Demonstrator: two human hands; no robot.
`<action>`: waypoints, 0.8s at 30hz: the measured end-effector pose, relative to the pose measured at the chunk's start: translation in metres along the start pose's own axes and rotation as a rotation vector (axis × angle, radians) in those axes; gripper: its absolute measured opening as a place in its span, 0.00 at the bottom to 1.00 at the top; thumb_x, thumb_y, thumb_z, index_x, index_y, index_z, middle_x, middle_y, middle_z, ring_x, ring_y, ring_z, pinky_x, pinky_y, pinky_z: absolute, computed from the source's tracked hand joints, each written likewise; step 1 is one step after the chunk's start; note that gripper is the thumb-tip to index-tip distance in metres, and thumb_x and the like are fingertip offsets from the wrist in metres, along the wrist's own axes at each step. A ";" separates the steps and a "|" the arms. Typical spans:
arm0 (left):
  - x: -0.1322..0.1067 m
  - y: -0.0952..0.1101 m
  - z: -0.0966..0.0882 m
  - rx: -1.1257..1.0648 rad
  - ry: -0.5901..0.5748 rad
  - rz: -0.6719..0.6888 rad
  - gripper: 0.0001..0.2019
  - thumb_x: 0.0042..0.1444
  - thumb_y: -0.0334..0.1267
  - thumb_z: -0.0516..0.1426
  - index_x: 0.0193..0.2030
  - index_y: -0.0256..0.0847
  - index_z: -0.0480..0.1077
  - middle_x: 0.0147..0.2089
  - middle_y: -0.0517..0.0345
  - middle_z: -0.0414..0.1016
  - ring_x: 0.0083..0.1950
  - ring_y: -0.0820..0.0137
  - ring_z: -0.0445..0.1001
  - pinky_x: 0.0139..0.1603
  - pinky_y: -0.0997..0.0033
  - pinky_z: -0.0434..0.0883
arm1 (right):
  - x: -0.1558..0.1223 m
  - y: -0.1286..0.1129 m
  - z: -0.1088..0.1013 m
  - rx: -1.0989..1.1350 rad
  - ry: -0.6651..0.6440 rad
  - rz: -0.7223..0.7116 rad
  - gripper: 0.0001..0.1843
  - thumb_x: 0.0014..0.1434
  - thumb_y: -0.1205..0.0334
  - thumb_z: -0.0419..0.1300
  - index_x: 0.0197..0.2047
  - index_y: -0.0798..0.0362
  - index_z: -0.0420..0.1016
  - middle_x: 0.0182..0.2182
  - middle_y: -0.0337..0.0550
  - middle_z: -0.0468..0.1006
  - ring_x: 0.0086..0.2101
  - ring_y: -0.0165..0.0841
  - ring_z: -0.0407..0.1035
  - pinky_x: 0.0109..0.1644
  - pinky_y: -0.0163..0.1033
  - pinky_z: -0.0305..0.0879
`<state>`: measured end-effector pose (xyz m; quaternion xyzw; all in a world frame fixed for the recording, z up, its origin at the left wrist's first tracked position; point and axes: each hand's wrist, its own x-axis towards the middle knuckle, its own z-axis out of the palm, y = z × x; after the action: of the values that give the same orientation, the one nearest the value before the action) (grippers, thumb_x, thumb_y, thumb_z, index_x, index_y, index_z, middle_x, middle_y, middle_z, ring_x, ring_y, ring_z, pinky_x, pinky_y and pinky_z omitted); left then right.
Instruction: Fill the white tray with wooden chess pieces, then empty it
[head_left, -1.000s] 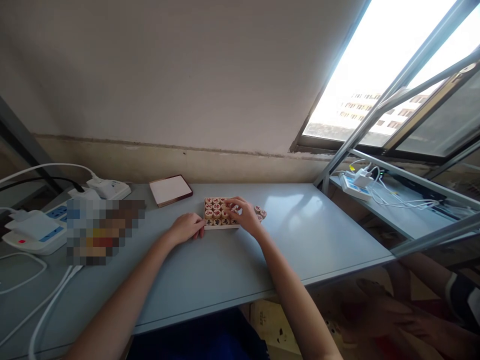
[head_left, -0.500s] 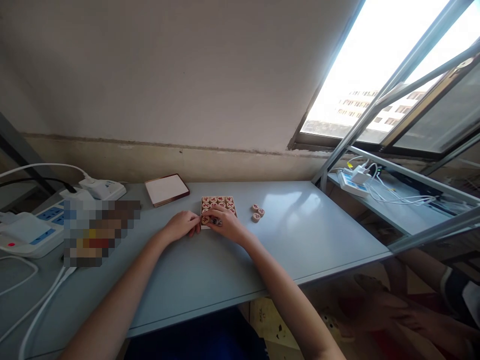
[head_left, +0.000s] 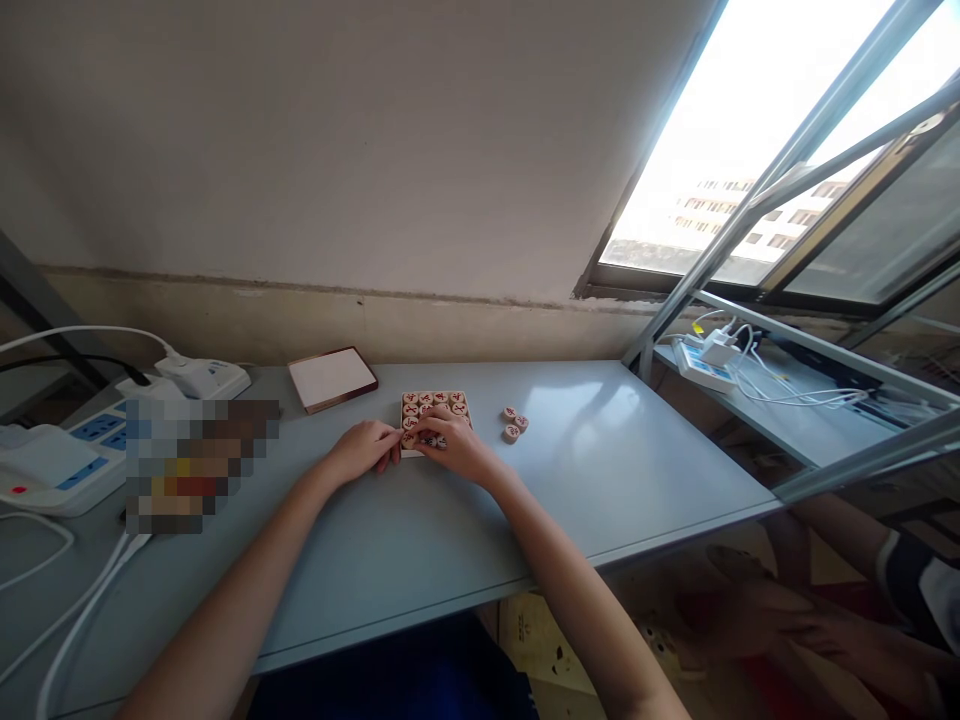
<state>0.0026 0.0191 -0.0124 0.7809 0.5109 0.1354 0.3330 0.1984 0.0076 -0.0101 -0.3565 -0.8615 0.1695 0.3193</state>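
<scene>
A small open box (head_left: 400, 410) holds rows of round wooden Chinese chess pieces (head_left: 425, 398) with red and dark characters. My left hand (head_left: 365, 447) rests on the desk with bent fingers at the box's front left corner, gripping its side. From the right, my right hand (head_left: 459, 450) reaches over the box, its fingers pinched on a chess piece in the front row and covering several others. The tips of both hands nearly meet there. To the right of the box, three loose chess pieces (head_left: 515, 424) lie close together on the desk.
A box lid (head_left: 334, 378) lies inside up at the back left of the grey desk (head_left: 585, 480). Power strips (head_left: 97, 430) with white cables and a blurred-out item (head_left: 202, 470) occupy the left side. Metal posts stand at the right, where another person's arms (head_left: 817, 620) show.
My right hand's fingers have shifted slightly over the front row, so more of the dark pieces show. My left hand stays at the box corner. The loose pieces have not moved.
</scene>
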 end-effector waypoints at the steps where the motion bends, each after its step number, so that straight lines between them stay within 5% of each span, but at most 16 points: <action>1: 0.000 0.000 0.000 0.003 0.000 -0.004 0.27 0.57 0.54 0.40 0.24 0.39 0.71 0.17 0.59 0.69 0.23 0.70 0.68 0.30 0.72 0.60 | 0.000 0.000 -0.001 -0.005 0.002 0.006 0.10 0.57 0.64 0.58 0.43 0.50 0.74 0.40 0.43 0.71 0.41 0.30 0.67 0.47 0.35 0.62; 18: 0.000 0.000 0.001 0.022 0.010 -0.010 0.25 0.57 0.52 0.41 0.24 0.39 0.71 0.17 0.59 0.69 0.22 0.70 0.67 0.29 0.72 0.60 | 0.000 -0.002 -0.010 -0.035 -0.022 0.026 0.06 0.59 0.62 0.56 0.35 0.52 0.75 0.34 0.40 0.76 0.36 0.28 0.68 0.41 0.32 0.60; 21: 0.000 0.001 0.000 0.016 0.012 -0.015 0.25 0.56 0.52 0.41 0.23 0.39 0.69 0.16 0.59 0.69 0.21 0.70 0.67 0.29 0.72 0.60 | -0.004 0.008 -0.035 -0.211 0.154 0.224 0.08 0.59 0.59 0.55 0.35 0.51 0.75 0.32 0.40 0.76 0.32 0.29 0.68 0.36 0.32 0.59; 24: 0.001 0.001 0.001 0.014 0.026 -0.011 0.24 0.56 0.52 0.42 0.21 0.40 0.68 0.15 0.59 0.68 0.22 0.70 0.67 0.30 0.72 0.60 | -0.020 0.029 -0.069 -0.424 0.333 0.602 0.12 0.58 0.53 0.55 0.31 0.51 0.74 0.30 0.41 0.76 0.31 0.31 0.67 0.32 0.34 0.56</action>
<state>0.0038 0.0194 -0.0124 0.7785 0.5205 0.1402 0.3214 0.2701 0.0169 0.0171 -0.6736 -0.6708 0.0139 0.3100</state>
